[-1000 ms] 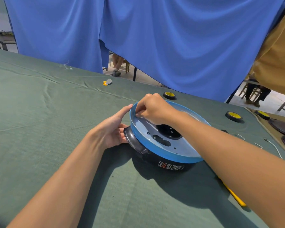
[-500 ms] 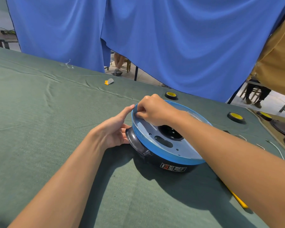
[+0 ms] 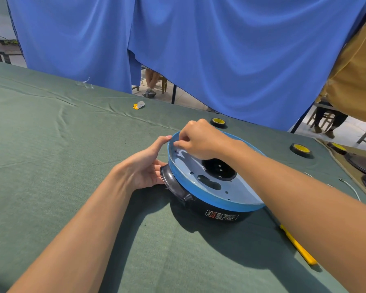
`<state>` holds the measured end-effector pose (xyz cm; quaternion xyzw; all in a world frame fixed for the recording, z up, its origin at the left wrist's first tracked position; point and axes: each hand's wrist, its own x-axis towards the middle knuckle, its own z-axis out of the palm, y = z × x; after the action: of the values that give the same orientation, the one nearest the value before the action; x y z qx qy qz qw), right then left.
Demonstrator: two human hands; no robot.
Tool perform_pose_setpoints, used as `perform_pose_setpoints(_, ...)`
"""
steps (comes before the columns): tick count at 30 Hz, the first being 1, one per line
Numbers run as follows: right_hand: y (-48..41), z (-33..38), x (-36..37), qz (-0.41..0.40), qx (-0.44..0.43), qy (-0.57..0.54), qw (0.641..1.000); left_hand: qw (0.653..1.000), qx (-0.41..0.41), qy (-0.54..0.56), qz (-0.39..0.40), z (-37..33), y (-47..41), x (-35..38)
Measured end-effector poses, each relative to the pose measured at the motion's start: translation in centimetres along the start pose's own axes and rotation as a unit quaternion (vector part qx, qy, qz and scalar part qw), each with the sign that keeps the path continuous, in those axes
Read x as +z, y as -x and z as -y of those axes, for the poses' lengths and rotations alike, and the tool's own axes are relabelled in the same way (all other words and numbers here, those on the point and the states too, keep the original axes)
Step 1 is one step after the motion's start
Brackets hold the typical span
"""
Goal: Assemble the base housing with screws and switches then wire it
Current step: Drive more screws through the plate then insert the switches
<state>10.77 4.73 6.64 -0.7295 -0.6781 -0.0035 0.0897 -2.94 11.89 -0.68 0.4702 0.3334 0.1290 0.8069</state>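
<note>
The round base housing (image 3: 215, 200), black with a blue rim and a pale inner plate with holes, sits on the green cloth. My left hand (image 3: 143, 169) holds it at the black side handle (image 3: 173, 183), fingers curled beside the handle and the index finger up against the blue rim. My right hand (image 3: 199, 139) reaches over the far left of the plate with thumb and fingers curled together. Just below its fingertips a small dark screw (image 3: 176, 151) sits on the plate. Nothing shows between the fingertips.
Black tape rolls with yellow centres (image 3: 218, 122) (image 3: 300, 149) lie behind the housing. A yellow tool (image 3: 298, 247) lies under my right forearm. White wires (image 3: 351, 188) and dark discs (image 3: 363, 163) are at the right. A blue curtain hangs behind the table.
My right hand has lifted slightly off the plate near the rim, and the small screw now shows beneath its fingertips. My left hand stays on the handle.
</note>
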Motion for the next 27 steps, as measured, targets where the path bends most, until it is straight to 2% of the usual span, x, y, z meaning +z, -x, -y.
perform_pose_setpoints(8, 6.2, -4.3, -3.1, -0.077, 0.116, -0.018, 0.99, 0.999, -0.001, -0.042, -0.033, -0.2, 0.4, 1.1)
perform_pose_setpoints(14, 12.7, -8.0, -3.1, -0.19, 0.213, -0.035, 0.958, 0.997, -0.004, -0.033, -0.074, -0.2, 1.1, 1.7)
perform_pose_setpoints(16, 14.6, -8.8, -2.5, -0.206, 0.248, -0.039, 0.946, 0.996, -0.011, -0.029, -0.08, -0.2, 1.4, 1.8)
perform_pose_setpoints(20, 17.3, -9.5, -0.9, -0.142, 0.296, -0.04, 0.944, 0.995, -0.016, -0.017, -0.098, 0.0, 2.3, 2.1)
perform_pose_setpoints(25, 18.6, -9.1, -0.1, -0.112, 0.306, -0.054, 0.944, 0.993, -0.011, -0.013, -0.119, 0.4, 3.6, 2.3)
perform_pose_setpoints(27, 19.0, -8.8, 0.0, -0.067, 0.307, -0.045, 0.948, 0.991, -0.012, -0.012, -0.132, 0.5, 4.3, 2.3)
